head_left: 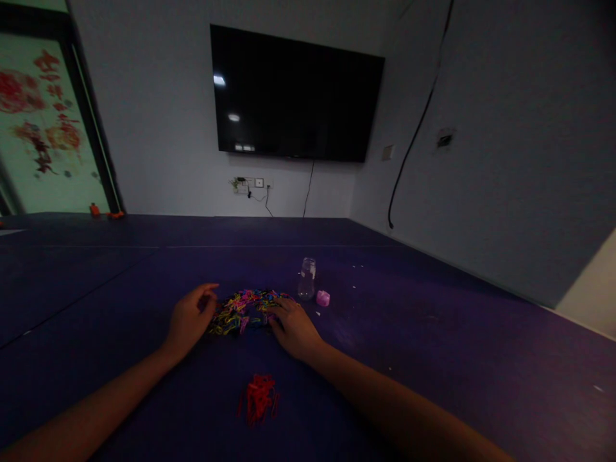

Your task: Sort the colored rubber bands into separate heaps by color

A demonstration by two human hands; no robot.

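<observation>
Red pieces (260,398) lay near, apart from the mixed-colour pile (235,308) — left hand (191,314) loosely curled, thumb apart, at its left edge; right hand (293,326) over its right, presumably steadying it, any pinch indeterminable.

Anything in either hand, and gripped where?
Can't tell. The right hand is on the right end of the colourful pile, any grip hidden; the left hand shows no clear hold.
</observation>
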